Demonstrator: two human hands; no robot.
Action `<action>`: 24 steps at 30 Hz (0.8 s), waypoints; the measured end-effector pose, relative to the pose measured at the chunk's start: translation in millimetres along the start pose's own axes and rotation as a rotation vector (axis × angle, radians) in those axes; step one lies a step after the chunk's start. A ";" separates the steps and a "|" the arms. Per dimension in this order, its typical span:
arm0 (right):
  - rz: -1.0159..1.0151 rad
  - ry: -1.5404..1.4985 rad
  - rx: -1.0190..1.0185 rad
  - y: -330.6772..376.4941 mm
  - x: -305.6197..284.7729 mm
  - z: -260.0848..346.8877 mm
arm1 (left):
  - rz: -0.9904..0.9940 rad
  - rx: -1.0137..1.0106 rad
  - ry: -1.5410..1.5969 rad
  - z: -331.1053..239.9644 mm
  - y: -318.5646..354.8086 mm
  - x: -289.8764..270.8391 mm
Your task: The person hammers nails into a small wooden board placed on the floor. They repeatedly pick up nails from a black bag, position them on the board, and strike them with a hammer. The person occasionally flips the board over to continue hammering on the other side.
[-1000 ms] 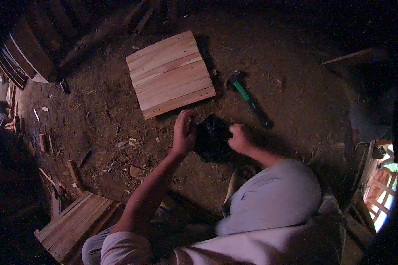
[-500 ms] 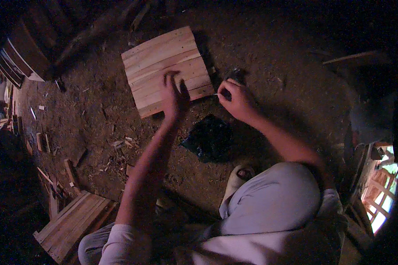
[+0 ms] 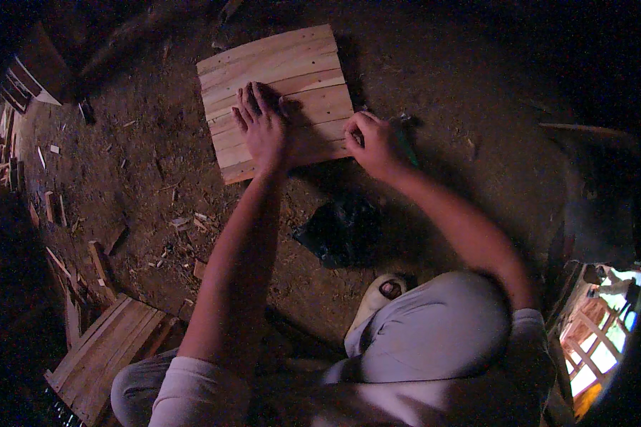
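There's your left hand (image 3: 262, 135), palm down and fingers spread across the slatted wooden panel (image 3: 310, 99), gripping nothing, pressing it seems against the boards. The panel lies ahead of you on the dirt floor (image 3: 157, 142), set at a slant. And over on the near right corner comes your right hand (image 3: 377, 146), fingers curled in as if for a pinch, right at the panel's edge; whether the tips meet, or anything sits between them, I cannot tell from here. Your two hands are apart, one on the boards, one at the corner.

Look at those dark spots (image 3: 328, 112) dotting the right side, likely nail heads. So this reads as a steadying and placing step: left hand bracing, right hand working out a spot at the corner, perhaps for another nail.

What does the next move call for? A firm left palm so the panel doesn't skid, I'd say, and fine, exact fingertips on the right. If there's a nail in that pinch, it wants standing upright on the board first. The hammer (image 3: 409, 147) lies just beyond your right hand, green handle partly covered, handy for a strike. Closer to you, the black plastic bag (image 3: 342, 231) sits crumpled on the dirt; mind your right forearm passing beside it.
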State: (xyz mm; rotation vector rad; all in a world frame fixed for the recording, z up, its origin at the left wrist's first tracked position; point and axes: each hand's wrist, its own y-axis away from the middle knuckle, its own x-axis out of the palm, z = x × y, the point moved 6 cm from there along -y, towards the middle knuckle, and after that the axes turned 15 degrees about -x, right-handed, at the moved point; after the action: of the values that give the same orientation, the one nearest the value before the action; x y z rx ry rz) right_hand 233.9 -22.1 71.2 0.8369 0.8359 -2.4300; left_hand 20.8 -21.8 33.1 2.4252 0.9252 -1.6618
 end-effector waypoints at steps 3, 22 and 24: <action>0.021 0.045 0.017 -6.4 0.6 3.0 | -0.004 -0.020 -0.011 -0.1 -1.9 -3.2; 0.049 0.142 -0.077 -19.2 -1.6 15.3 | 0.021 -0.028 -0.041 -5.1 -4.6 -8.2; 0.063 0.143 -0.075 -19.4 -1.7 15.7 | 0.021 -0.033 -0.043 -7.6 -3.5 -9.3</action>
State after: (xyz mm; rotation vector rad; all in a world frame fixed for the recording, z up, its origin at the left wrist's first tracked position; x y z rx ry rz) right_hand 218.0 -18.1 90.0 1.0018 0.9318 -2.2906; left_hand 23.1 -20.2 45.3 2.3597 0.9109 -1.6718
